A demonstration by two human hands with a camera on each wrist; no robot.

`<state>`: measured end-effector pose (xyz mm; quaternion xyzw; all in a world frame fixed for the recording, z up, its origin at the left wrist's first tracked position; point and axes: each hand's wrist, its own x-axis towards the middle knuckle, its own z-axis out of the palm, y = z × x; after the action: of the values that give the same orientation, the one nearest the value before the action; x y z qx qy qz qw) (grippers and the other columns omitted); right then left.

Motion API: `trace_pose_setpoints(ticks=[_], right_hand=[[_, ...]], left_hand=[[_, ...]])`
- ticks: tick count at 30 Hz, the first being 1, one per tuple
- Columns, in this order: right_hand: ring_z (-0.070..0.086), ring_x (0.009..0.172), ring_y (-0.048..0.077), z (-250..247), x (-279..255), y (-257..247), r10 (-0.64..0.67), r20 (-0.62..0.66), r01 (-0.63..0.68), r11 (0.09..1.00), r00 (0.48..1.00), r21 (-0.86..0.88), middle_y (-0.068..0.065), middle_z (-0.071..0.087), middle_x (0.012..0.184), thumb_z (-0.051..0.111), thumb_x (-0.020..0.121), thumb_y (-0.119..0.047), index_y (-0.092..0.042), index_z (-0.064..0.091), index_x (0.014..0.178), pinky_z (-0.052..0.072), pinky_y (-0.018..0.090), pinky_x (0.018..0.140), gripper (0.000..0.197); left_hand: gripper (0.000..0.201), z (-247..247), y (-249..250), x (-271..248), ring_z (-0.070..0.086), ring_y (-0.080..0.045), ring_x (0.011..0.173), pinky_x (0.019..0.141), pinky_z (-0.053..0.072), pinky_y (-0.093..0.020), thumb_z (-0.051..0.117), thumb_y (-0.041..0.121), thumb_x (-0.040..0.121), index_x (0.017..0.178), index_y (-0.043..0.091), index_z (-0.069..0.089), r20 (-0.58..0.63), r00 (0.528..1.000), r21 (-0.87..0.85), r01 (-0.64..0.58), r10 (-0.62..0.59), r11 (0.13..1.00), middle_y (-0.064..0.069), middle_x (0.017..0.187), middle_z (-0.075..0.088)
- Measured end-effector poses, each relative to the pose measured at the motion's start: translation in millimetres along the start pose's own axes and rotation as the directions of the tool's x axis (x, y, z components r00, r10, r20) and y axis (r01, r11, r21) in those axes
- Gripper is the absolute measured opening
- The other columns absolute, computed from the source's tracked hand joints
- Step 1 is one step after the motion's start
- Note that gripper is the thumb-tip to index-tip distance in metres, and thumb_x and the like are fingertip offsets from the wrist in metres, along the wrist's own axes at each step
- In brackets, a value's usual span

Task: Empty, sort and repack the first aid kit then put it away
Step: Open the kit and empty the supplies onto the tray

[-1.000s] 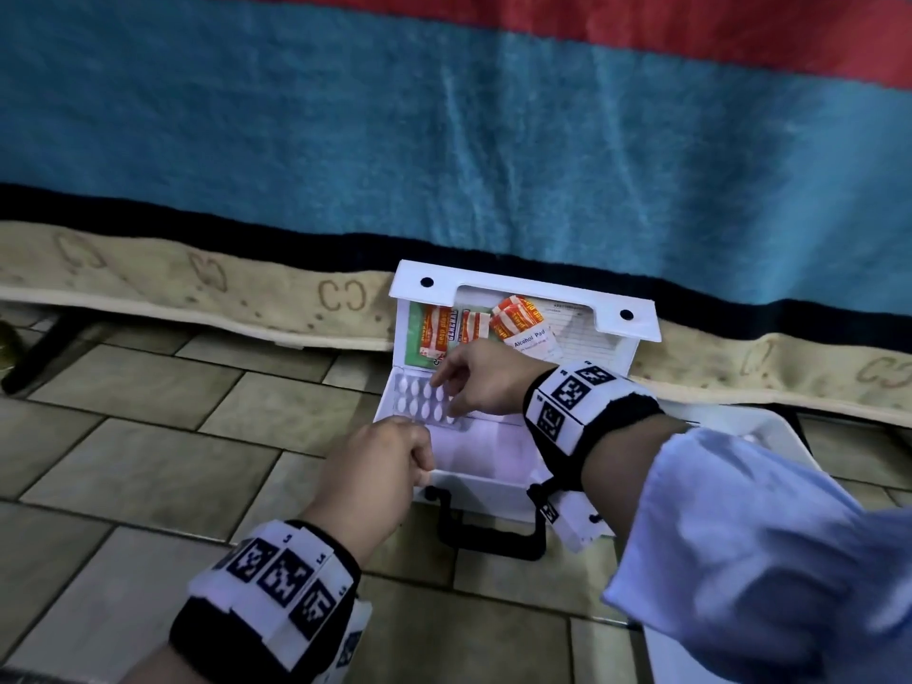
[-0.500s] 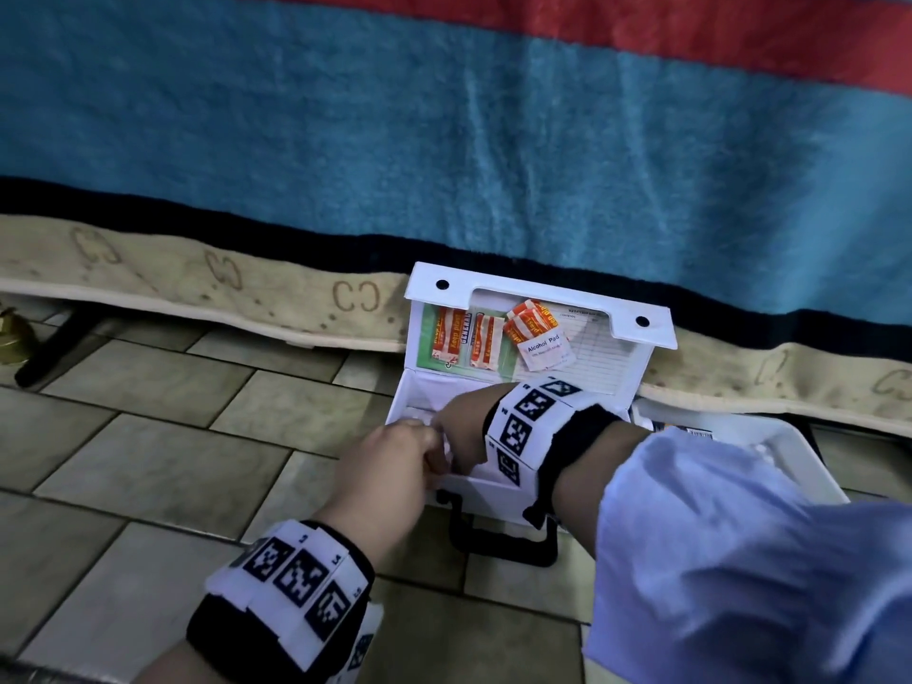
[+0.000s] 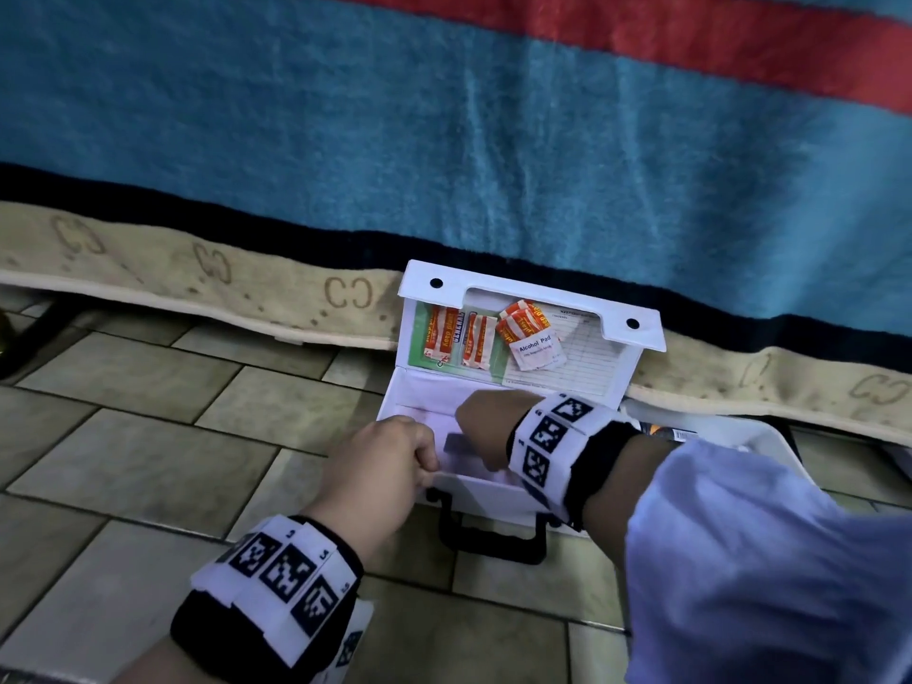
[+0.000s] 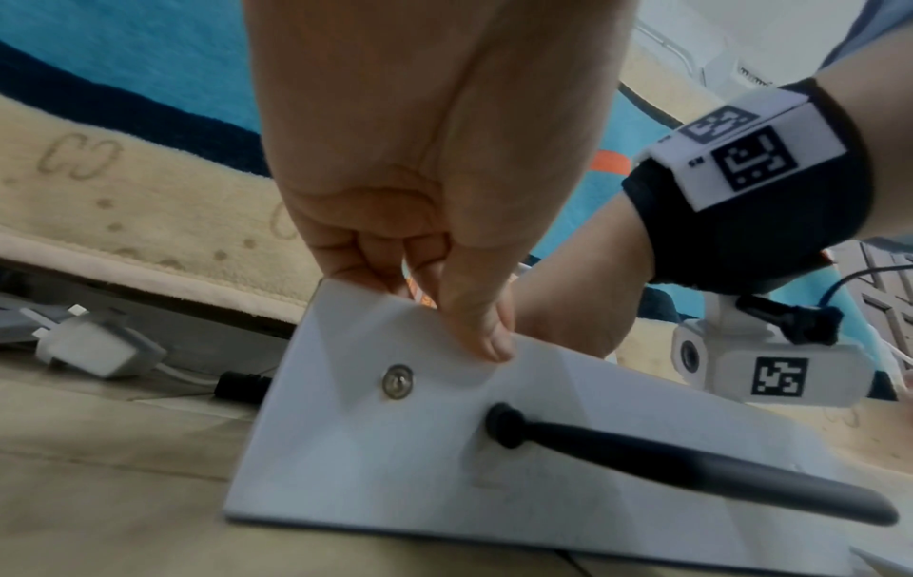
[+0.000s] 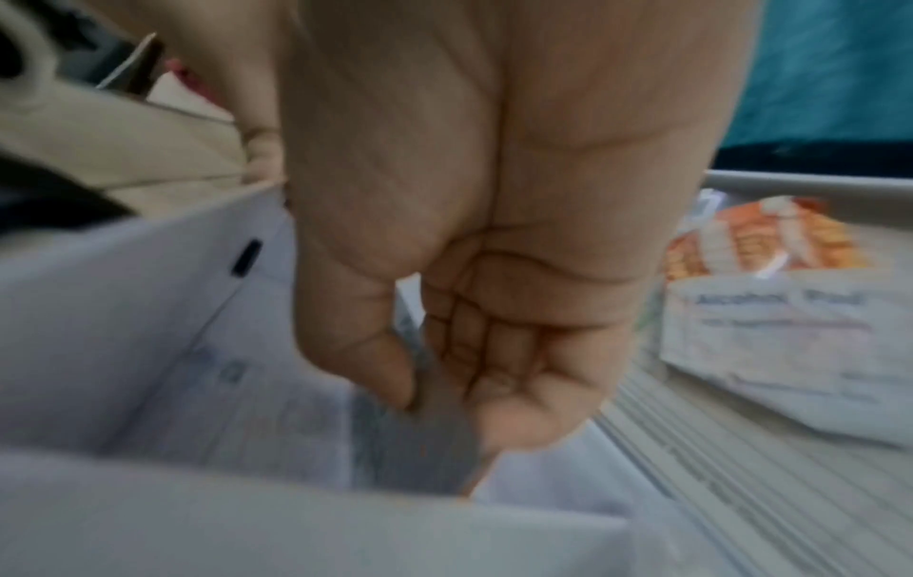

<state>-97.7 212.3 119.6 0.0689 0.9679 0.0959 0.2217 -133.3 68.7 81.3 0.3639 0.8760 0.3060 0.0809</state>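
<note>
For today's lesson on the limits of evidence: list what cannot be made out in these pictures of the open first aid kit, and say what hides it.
- Head view: the right hand's fingertips are hidden by its own back and wrist.
- Right wrist view: the grey strip it pinches is too blurred to identify.
- Head view: the white tray contents are hidden by the sleeve.
- Left wrist view: the first aid kit interior is hidden by its front wall.

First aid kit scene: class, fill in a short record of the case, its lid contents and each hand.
Case: white first aid kit, open on tiled floor, lid propped up
Lid contents: orange plaster packets, alcohol pad
Left hand: grips the case's front edge
Right hand: inside the case, pinching a grey strip
Handle: black, facing the person
</note>
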Motion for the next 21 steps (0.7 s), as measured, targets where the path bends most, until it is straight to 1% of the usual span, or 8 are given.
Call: trace_pose_setpoints(ticks=[2,5,7,9,11,16,18,21], right_hand=[[0.049,0.062,0.021,-6.7,-10.4,10.4,0.062,-0.058,-0.056,0.995,0.996,0.088,0.005,0.051,0.077,0.041,0.098,-0.029,-0.007,0.051,0.077,0.037,0.026,0.053,0.032],[0.056,0.08,0.024,-16.5,-41.9,30.9,0.113,-0.174,-0.067,0.965,0.978,0.253,0.004,0.052,0.085,0.041,0.097,-0.036,-0.013,0.056,0.099,0.04,0.029,0.063,0.028],[0.053,0.084,0.024,-14.6,-73.8,48.9,0.153,-0.255,-0.057,0.936,0.955,0.349,0.004,0.056,0.091,0.045,0.094,-0.025,-0.019,0.057,0.108,0.041,0.029,0.068,0.019],[0.055,0.081,0.018,-7.9,-109.1,62.6,0.184,-0.283,-0.061,0.918,0.941,0.392,0.003,0.065,0.099,0.047,0.09,-0.015,-0.026,0.058,0.112,0.043,0.025,0.07,0.027],[0.052,0.071,0.008,5.1,-145.5,69.3,0.216,-0.29,-0.073,0.898,0.932,0.433,-0.005,0.066,0.094,0.051,0.09,-0.013,-0.029,0.063,0.11,0.038,0.008,0.061,0.028],[0.049,0.07,-0.01,68.2,-211.0,68.8,0.229,-0.163,-0.129,0.874,0.96,0.468,-0.02,0.055,0.082,0.061,0.083,-0.021,-0.034,0.069,0.092,0.039,0.011,0.07,0.017],[0.046,0.067,-0.016,93.7,-229.9,68.5,0.31,-0.137,-0.226,0.874,0.941,0.431,-0.022,0.054,0.075,0.061,0.081,-0.028,-0.034,0.067,0.086,0.037,0.006,0.067,0.01],[0.044,0.07,-0.014,118.6,-246.9,62.5,0.407,-0.141,-0.321,0.854,0.903,0.409,-0.027,0.048,0.068,0.056,0.082,-0.032,-0.035,0.065,0.085,0.033,0.005,0.069,0.009]], left_hand=[[0.039,0.6,-0.6,-0.2,0.061,-0.013,0.075,0.067,0.049,-0.024,0.067,0.003,0.072,0.052,0.031,0.048,0.001,1.0,-0.012,0.016,-0.016,1.0,0.012,0.07,0.057],[0.04,0.0,-1.4,0.9,0.062,-0.014,0.067,0.058,0.05,-0.025,0.066,0.002,0.073,0.051,0.032,0.051,0.011,0.999,-0.018,0.042,-0.042,0.999,0.012,0.066,0.059],[0.039,-0.8,0.7,1.7,0.062,-0.013,0.063,0.054,0.049,-0.024,0.066,0.002,0.074,0.052,0.031,0.053,0.025,0.999,-0.003,0.044,-0.044,0.999,0.012,0.065,0.061],[0.036,-2.7,2.1,1.9,0.06,-0.008,0.064,0.054,0.043,-0.021,0.067,0.003,0.075,0.053,0.029,0.054,0.036,0.998,0.024,0.05,-0.051,0.998,0.013,0.065,0.061],[0.033,-3.4,4.4,3.0,0.058,-0.008,0.064,0.053,0.039,-0.02,0.07,0.004,0.073,0.053,0.027,0.057,0.047,0.997,0.04,0.062,-0.064,0.997,0.012,0.065,0.062],[0.027,-7.7,9.6,3.8,0.06,-0.016,0.067,0.058,0.042,-0.025,0.074,0.004,0.072,0.056,0.022,0.062,0.094,0.991,-0.01,0.095,-0.094,0.995,0.005,0.067,0.066],[0.025,-8.3,10.1,3.6,0.058,-0.016,0.063,0.054,0.038,-0.023,0.077,0.005,0.071,0.057,0.02,0.063,0.104,0.99,-0.006,0.091,-0.09,0.996,0.001,0.066,0.065],[0.024,-8.1,10.7,4.3,0.056,-0.018,0.062,0.052,0.035,-0.021,0.078,0.004,0.071,0.058,0.018,0.063,0.106,0.99,-0.003,0.089,-0.088,0.996,-0.002,0.066,0.065]])
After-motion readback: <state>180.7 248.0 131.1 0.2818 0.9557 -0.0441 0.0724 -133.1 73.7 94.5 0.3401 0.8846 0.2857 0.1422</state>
